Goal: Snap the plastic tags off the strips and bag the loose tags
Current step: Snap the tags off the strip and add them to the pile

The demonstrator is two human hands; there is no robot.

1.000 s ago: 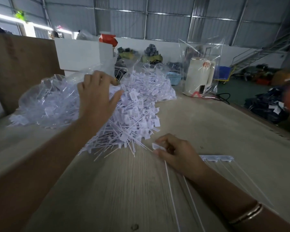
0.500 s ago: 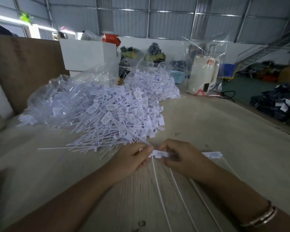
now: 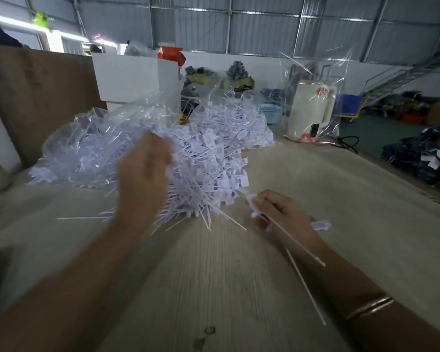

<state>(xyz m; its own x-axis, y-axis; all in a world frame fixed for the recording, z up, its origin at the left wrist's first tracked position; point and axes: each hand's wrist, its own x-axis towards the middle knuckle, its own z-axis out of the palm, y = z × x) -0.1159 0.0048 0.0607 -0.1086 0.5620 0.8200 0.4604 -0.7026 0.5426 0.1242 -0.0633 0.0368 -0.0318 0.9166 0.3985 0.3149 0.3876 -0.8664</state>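
Fingers round tag strip

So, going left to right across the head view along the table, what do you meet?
Clear plastic bag of tags → blurred left hand → heap of loose white plastic tags → right hand gripping a white tag strip.

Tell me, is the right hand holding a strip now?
Yes, the right hand grips a white strip, whose thin tails run back along the table.
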